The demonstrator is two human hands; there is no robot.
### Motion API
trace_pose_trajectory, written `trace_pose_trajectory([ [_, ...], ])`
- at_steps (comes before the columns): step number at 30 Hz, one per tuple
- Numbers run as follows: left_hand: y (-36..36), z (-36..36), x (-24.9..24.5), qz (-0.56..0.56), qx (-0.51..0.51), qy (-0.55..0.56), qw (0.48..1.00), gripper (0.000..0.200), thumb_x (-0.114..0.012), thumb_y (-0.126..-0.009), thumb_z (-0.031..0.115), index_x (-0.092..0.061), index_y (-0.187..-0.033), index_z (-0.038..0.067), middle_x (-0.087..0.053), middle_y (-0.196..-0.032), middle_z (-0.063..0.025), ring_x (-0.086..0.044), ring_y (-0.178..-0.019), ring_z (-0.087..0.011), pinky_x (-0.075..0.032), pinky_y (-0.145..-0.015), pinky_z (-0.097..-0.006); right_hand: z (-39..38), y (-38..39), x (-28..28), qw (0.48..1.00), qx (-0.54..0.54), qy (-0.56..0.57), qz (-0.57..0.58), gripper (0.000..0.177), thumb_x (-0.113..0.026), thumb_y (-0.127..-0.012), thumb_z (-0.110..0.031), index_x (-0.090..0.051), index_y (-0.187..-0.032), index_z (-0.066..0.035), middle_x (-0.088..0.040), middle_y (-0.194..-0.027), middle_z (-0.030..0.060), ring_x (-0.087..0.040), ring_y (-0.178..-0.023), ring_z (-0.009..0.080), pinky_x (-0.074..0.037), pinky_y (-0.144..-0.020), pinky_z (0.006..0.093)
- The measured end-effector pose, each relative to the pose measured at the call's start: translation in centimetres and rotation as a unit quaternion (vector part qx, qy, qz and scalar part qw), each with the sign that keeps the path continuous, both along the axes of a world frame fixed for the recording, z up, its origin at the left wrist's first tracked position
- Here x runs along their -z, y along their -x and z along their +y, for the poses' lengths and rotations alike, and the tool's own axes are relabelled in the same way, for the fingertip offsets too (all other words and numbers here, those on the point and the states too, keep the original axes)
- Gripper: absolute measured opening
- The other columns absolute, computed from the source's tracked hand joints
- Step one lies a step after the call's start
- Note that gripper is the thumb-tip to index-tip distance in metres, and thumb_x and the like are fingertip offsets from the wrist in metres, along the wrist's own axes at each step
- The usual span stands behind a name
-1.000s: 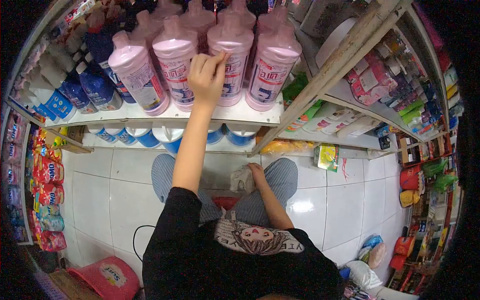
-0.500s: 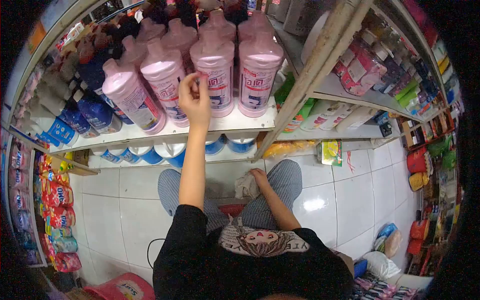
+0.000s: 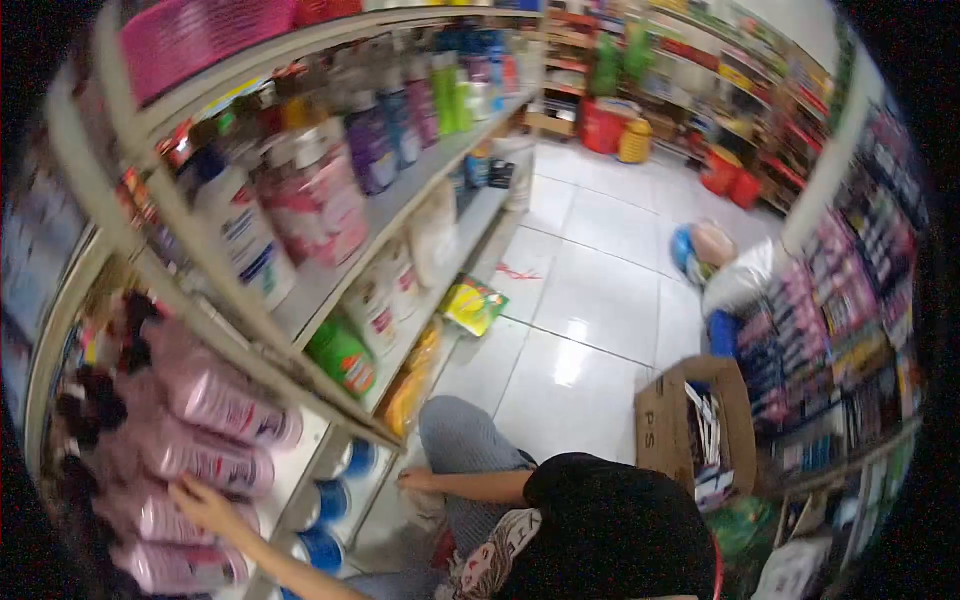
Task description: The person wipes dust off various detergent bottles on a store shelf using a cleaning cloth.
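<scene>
My left hand [image 3: 206,508] reaches to the row of pink bottles [image 3: 215,462] on the lower shelf at left. Its fingers are stretched out over the front of one bottle [image 3: 165,520], seemingly holding nothing; blur hides whether they touch it. By my knee, my right hand [image 3: 417,482] is closed on a crumpled pale cloth [image 3: 428,508], partly hidden by the hand and leg.
Blue-and-white tubs [image 3: 320,548] stand under the pink bottles. A wooden shelf post [image 3: 250,350] divides the shelving. A yellow-green packet [image 3: 475,306] lies by the shelf base. An open cardboard box [image 3: 665,430] stands on the tiled floor [image 3: 590,270] at right.
The view has swung to the right, so the pink bottles now appear at lower left. My left hand's curled fingers have straightened. My right hand still holds the cloth at the knee.
</scene>
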State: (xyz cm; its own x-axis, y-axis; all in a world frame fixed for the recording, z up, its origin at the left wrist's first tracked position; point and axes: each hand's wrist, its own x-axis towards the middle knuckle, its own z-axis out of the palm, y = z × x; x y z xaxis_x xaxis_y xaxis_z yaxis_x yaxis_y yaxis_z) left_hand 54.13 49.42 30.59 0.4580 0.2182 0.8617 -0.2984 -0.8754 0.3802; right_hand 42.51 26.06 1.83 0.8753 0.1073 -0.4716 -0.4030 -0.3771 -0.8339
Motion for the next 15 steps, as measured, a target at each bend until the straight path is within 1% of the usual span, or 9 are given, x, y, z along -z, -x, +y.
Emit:
trace_pose_trajectory([
  [1, 0.1, -0.5, -0.3, -0.012, 0.011, -0.014, 1.000, 0.023, -0.040, -0.078, 0.019, -0.045, -0.081, -0.004, -0.049, -0.073, -0.0214, -0.046, -0.064, -0.0324, -0.037, -0.055, -0.0345, 0.1, -0.1, 0.1, 0.999, 0.005, -0.015, 0.032, 0.045, -0.043, -0.069, -0.037, -0.048, -0.096, -0.001, -0.048, -0.096, 0.0141, -0.043, -0.092, 0.0257, -0.033, -0.078, 0.0335],
  [3, 0.6, -1.3, -1.0, -0.023, 0.021, -0.033, 0.999, 0.025, -0.039, -0.079, 0.020, -0.044, -0.081, -0.004, -0.048, -0.073, -0.0216, -0.045, -0.064, -0.0332, -0.036, -0.054, -0.0349, 0.3, -0.2, 0.2, 0.999, 0.036, -0.013, 0.024, 0.044, -0.044, -0.069, -0.036, -0.049, -0.095, -0.001, -0.049, -0.094, 0.0142, -0.044, -0.090, 0.0257, -0.034, -0.077, 0.0338],
  [5, 1.5, -2.0, -2.0, 0.026, 0.036, -0.002, 0.999, 0.026, -0.037, -0.079, 0.020, -0.043, -0.079, -0.005, -0.048, -0.073, -0.0217, -0.044, -0.063, -0.0337, -0.035, -0.054, -0.0353, 0.3, -0.1, -0.1, 0.998, 0.052, -0.007, 0.017, 0.043, -0.044, -0.068, -0.036, -0.050, -0.093, 0.000, -0.050, -0.091, 0.0142, -0.045, -0.087, 0.0257, -0.034, -0.075, 0.0340],
  [7, 1.2, -2.1, -2.0, 0.042, 0.018, -0.008, 0.999, 0.026, -0.036, -0.080, 0.020, -0.042, -0.078, -0.005, -0.047, -0.072, -0.0220, -0.043, -0.063, -0.0343, -0.034, -0.055, -0.0354, -0.1, 1.1, -4.8, 0.994, 0.057, -0.096, 0.007, 0.039, -0.044, -0.069, -0.033, -0.051, -0.089, -0.001, -0.051, -0.086, 0.0133, -0.047, -0.081, 0.0248, -0.035, -0.072, 0.0335],
  [9, 1.6, -2.0, -2.2, 0.058, -0.010, -0.010, 0.998, 0.026, -0.035, -0.080, 0.020, -0.041, -0.078, -0.005, -0.046, -0.071, -0.0222, -0.043, -0.063, -0.0349, -0.034, -0.056, -0.0356, -0.1, 1.0, -4.0, 0.993, 0.049, -0.108, -0.002, 0.038, -0.045, -0.069, -0.032, -0.052, -0.089, -0.001, -0.052, -0.085, 0.0129, -0.048, -0.079, 0.0239, -0.036, -0.072, 0.0327],
  [11, 2.1, -2.2, -3.0, 0.083, 0.019, -0.038, 0.996, 0.025, -0.034, -0.080, 0.019, -0.041, -0.078, -0.005, -0.046, -0.071, -0.0225, -0.042, -0.064, -0.0356, -0.033, -0.058, -0.0368, 0.0, 0.7, -3.7, 0.992, 0.038, -0.118, -0.014, 0.036, -0.045, -0.069, -0.031, -0.052, -0.088, -0.001, -0.052, -0.084, 0.0125, -0.048, -0.078, 0.0230, -0.036, -0.071, 0.0319],
  [12, 2.2, -2.0, -3.1, 0.083, 0.013, -0.039, 0.996, 0.025, -0.034, -0.080, 0.019, -0.041, -0.078, -0.005, -0.046, -0.071, -0.0225, -0.042, -0.064, -0.0356, -0.033, -0.058, -0.0368, -0.1, 0.7, -3.5, 0.994, 0.040, -0.103, -0.007, 0.035, -0.045, -0.069, -0.030, -0.052, -0.087, -0.001, -0.052, -0.082, 0.0121, -0.048, -0.076, 0.0225, -0.036, -0.070, 0.0314],
  [14, 2.1, -1.6, -3.1, 0.063, 0.018, -0.104, 0.992, 0.025, -0.035, -0.079, 0.020, -0.040, -0.078, -0.005, -0.045, -0.074, -0.0230, -0.042, -0.067, -0.0362, -0.033, -0.060, -0.0379, 0.1, 0.4, -2.9, 0.995, 0.038, -0.091, 0.000, 0.035, -0.046, -0.069, -0.030, -0.052, -0.086, -0.001, -0.052, -0.081, 0.0117, -0.048, -0.075, 0.0219, -0.037, -0.068, 0.0310],
  [15, 2.2, -1.2, -3.4, 0.099, 0.010, -0.123, 0.987, 0.025, -0.036, -0.079, 0.019, -0.040, -0.085, -0.005, -0.045, -0.080, -0.0238, -0.043, -0.072, -0.0362, -0.034, -0.062, -0.0379, 0.4, 0.0, -1.0, 0.992, 0.091, -0.091, 0.006, 0.034, -0.046, -0.069, -0.030, -0.051, -0.085, 0.000, -0.052, -0.081, 0.0114, -0.048, -0.076, 0.0220, -0.037, -0.068, 0.0313],
])
